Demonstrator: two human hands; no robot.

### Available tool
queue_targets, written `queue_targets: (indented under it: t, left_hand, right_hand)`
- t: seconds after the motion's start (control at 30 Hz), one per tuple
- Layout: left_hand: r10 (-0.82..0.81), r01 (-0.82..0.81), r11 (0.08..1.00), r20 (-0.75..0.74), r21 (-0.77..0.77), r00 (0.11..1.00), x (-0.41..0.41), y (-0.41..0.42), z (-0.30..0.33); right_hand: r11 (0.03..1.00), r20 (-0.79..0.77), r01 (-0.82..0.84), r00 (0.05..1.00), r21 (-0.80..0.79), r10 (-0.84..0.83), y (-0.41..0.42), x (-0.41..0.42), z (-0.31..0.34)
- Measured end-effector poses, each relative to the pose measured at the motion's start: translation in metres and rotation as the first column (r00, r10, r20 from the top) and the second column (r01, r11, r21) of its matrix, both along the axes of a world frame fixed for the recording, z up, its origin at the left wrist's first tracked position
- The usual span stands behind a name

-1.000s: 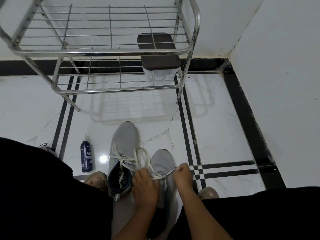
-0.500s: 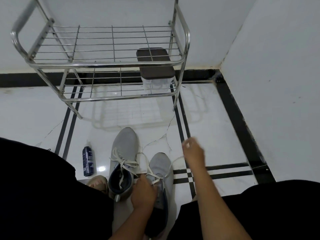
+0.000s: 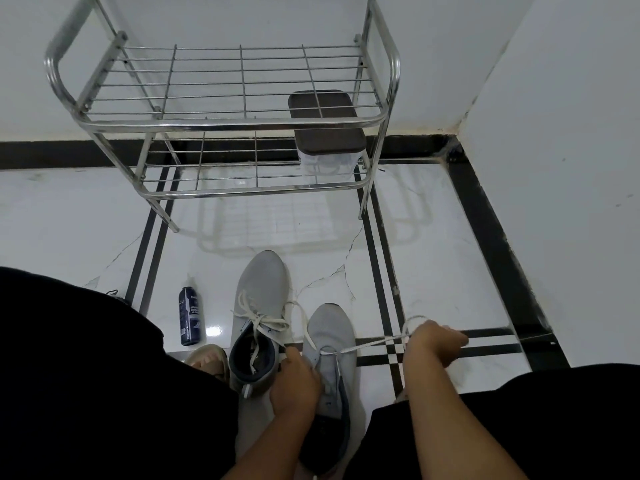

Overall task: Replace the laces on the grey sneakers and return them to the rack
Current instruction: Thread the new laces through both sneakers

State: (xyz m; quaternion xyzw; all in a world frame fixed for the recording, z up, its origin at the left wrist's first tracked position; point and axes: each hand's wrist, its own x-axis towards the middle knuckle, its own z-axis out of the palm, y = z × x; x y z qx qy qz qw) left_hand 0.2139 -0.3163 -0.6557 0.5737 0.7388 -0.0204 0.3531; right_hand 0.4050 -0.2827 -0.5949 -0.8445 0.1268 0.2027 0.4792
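Observation:
Two grey sneakers stand side by side on the white floor between my knees. The left sneaker [image 3: 261, 292] is laced with a white lace tied loosely over its tongue. My left hand [image 3: 294, 384] grips the right sneaker [image 3: 330, 332] at its left side near the collar. My right hand [image 3: 433, 341] pinches a white lace [image 3: 372, 344] and holds it taut out to the right from the right sneaker's eyelets. The metal shoe rack [image 3: 225, 123] stands against the wall ahead.
A clear box with a brown lid [image 3: 325, 129] sits on the rack's lower shelf at the right. A dark blue spray bottle [image 3: 189, 317] lies left of the sneakers. A sandalled foot [image 3: 207, 360] shows near the left sneaker's heel. A wall [image 3: 571, 168] closes the right side.
My right hand has pulled the lace away from the right sneaker, up and then out to the right, drawing it taut. My left hand stays on the sneaker.

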Motion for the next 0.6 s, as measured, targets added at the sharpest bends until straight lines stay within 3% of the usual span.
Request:
queue_targets:
  t: [0.07,0.13,0.17,0.23,0.27,0.3,0.47,0.6]
  left_hand:
    - [-0.038,0.038,0.999,-0.022,-0.001,0.999,0.002,0.000,0.001]
    - [-0.060,0.060,0.998,-0.013,0.011,0.998,0.004,0.001,0.002]
    - [-0.058,0.058,0.998,-0.001,0.013,0.998,0.005,0.002,0.002]
    - [-0.028,0.027,1.000,0.042,0.013,0.999,0.004,0.004,0.000]
    - [0.004,-0.005,1.000,0.068,0.010,0.998,0.004,0.006,-0.003]
    - [0.045,-0.046,0.999,0.095,0.009,0.994,0.002,0.009,-0.006]
    - [0.284,-0.278,0.959,0.256,-0.062,0.924,0.002,0.030,-0.020]
    - [0.343,-0.312,0.938,0.287,-0.151,0.894,0.006,0.046,-0.024]
  right_hand:
    - [0.992,-0.099,0.095,0.991,0.078,-0.087,-0.002,0.001,-0.007]
    - [0.971,-0.099,-0.206,0.976,-0.121,0.195,-0.009,-0.013,-0.033]
    - [0.897,-0.169,-0.390,0.918,-0.211,0.359,-0.013,-0.024,-0.050]
    - [0.681,-0.388,-0.691,0.713,-0.243,0.585,-0.024,-0.044,-0.082]
    - [0.601,-0.444,-0.770,0.625,-0.216,0.642,-0.028,-0.050,-0.094]
    - [0.579,-0.461,-0.794,0.591,-0.185,0.662,-0.030,-0.054,-0.100]
    - [0.667,-0.450,-0.736,0.637,-0.113,0.626,-0.019,-0.052,-0.098]
    - [0.688,-0.432,-0.721,0.648,-0.083,0.627,-0.016,-0.057,-0.102]
